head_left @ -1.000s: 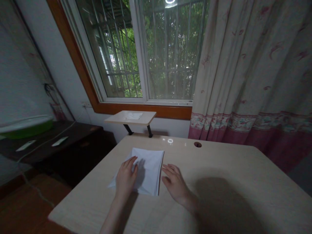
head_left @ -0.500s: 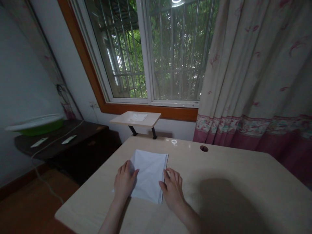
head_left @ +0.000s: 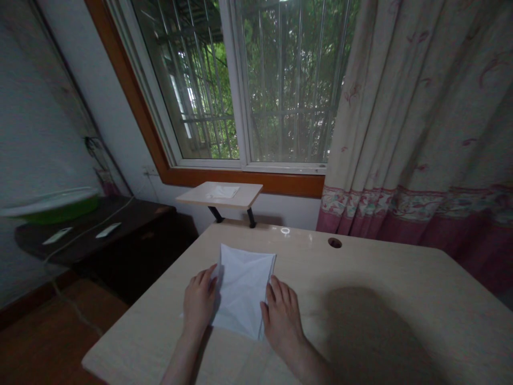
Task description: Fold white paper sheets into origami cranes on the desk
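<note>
Centrally, below mid-frame, a white sheet point(head_left: 242, 291) is flanked by left hand point(head_left: 199, 300) and right hand point(head_left: 283, 312); pinching cannot be told.

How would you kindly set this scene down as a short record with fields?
Left hand: at the left edge of the white sheet; grip unclear
Right hand: at the sheet's right edge; grip unclear
Sheet: lying on the pale desk, creased, with layers showing at its right edge
Raised shelf: at the desk's far edge, bearing a small white piece
Left side: dark table with a green basin
Background: barred window, patterned curtain
</note>
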{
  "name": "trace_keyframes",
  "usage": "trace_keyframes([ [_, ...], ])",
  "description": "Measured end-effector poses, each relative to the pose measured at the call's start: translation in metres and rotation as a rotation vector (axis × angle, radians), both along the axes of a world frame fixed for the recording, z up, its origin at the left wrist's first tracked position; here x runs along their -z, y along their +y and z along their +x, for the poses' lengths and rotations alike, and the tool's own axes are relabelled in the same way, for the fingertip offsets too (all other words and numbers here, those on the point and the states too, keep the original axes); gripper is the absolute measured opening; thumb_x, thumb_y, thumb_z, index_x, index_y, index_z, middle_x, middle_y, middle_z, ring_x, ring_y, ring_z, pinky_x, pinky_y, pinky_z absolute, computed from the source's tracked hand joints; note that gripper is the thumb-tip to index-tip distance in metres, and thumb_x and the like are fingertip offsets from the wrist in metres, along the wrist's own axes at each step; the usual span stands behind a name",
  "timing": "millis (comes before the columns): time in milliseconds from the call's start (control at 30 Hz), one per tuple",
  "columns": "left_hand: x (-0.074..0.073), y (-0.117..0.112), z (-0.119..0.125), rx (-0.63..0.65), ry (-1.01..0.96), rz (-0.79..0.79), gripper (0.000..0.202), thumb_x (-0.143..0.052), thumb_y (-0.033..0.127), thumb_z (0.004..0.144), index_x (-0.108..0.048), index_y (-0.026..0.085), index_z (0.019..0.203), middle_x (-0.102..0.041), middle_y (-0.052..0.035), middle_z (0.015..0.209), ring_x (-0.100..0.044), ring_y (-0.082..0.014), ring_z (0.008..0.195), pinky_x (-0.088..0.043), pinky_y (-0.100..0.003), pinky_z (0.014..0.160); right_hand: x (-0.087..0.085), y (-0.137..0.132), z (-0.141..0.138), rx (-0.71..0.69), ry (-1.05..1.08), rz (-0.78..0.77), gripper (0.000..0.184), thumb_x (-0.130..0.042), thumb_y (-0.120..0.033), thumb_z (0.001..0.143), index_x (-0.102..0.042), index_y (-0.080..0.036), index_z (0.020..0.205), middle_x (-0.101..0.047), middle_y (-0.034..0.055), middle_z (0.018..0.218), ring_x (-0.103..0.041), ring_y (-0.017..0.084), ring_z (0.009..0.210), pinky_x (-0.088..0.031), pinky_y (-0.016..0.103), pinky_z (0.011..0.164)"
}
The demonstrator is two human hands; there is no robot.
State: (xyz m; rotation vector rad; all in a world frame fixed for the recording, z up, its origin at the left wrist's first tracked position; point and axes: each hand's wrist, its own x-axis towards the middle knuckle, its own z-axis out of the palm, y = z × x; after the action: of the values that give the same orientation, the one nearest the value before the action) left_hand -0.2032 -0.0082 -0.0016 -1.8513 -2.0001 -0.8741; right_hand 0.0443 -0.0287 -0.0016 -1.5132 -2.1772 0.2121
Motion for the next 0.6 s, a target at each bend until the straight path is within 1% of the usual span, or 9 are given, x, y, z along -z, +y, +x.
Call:
trace_keyframes([
  [67,0.004,0.002,-0.002,0.040,-0.056,0.043,0.037,-0.037,0.025,0.090,-0.061,0.016,0.117,-0.067,-0.0111,0.101,-0.062,-0.0265,0.090,-0.050,-0.038,0.080,0.004,0.002,0.001,0.002,0.039,-0.002,0.041,-0.050,-0.028,0.090,-0.057,-0.019,0.129,-0.047,0.0104,0.144,-0.042,0.029,0.128,-0.029,0.046,0.108],
  [167,0.008,0.003,-0.002,0.080,-0.144,0.069,0.037,-0.036,0.028,0.092,-0.061,0.018,0.116,-0.066,-0.0103,0.101,-0.061,-0.0259,0.092,-0.051,-0.038,0.082,0.009,0.006,0.003,-0.001,0.150,-0.001,0.038,-0.056,-0.022,0.085,-0.062,-0.022,0.123,-0.051,0.0072,0.140,-0.044,0.027,0.126,-0.032,0.042,0.107],
  [267,0.009,0.003,-0.003,0.108,-0.216,0.075,0.038,-0.035,0.031,0.092,-0.061,0.018,0.117,-0.064,-0.0102,0.101,-0.061,-0.0253,0.094,-0.051,-0.039,0.084,0.012,0.012,0.006,0.000,0.294,-0.004,0.036,-0.060,-0.015,0.080,-0.066,-0.023,0.114,-0.056,0.0057,0.133,-0.046,0.025,0.122,-0.036,0.038,0.105],
  [333,0.008,0.004,-0.003,0.128,-0.263,0.076,0.038,-0.036,0.033,0.092,-0.061,0.018,0.116,-0.064,-0.0098,0.099,-0.062,-0.0247,0.092,-0.052,-0.038,0.083,0.013,0.016,0.007,-0.010,0.370,-0.008,0.032,-0.060,-0.015,0.080,-0.068,-0.023,0.110,-0.059,0.0059,0.128,-0.048,0.025,0.119,-0.037,0.039,0.104],
  [467,0.000,0.004,-0.001,0.159,-0.335,0.090,0.037,-0.041,0.037,0.089,-0.063,0.018,0.111,-0.066,-0.0095,0.095,-0.064,-0.0239,0.086,-0.053,-0.036,0.078,0.013,0.022,0.008,-0.029,0.477,-0.003,0.019,-0.061,-0.022,0.083,-0.071,-0.024,0.100,-0.062,0.0061,0.120,-0.050,0.024,0.115,-0.038,0.039,0.101],
  [600,-0.017,-0.001,0.007,0.147,-0.385,0.112,0.036,-0.043,0.038,0.087,-0.065,0.018,0.107,-0.067,-0.0105,0.103,-0.065,-0.0245,0.090,-0.053,-0.035,0.078,0.011,0.024,0.007,-0.004,0.550,-0.010,0.010,-0.063,-0.023,0.083,-0.072,-0.025,0.089,-0.065,0.0059,0.110,-0.052,0.024,0.109,-0.040,0.038,0.097],
])
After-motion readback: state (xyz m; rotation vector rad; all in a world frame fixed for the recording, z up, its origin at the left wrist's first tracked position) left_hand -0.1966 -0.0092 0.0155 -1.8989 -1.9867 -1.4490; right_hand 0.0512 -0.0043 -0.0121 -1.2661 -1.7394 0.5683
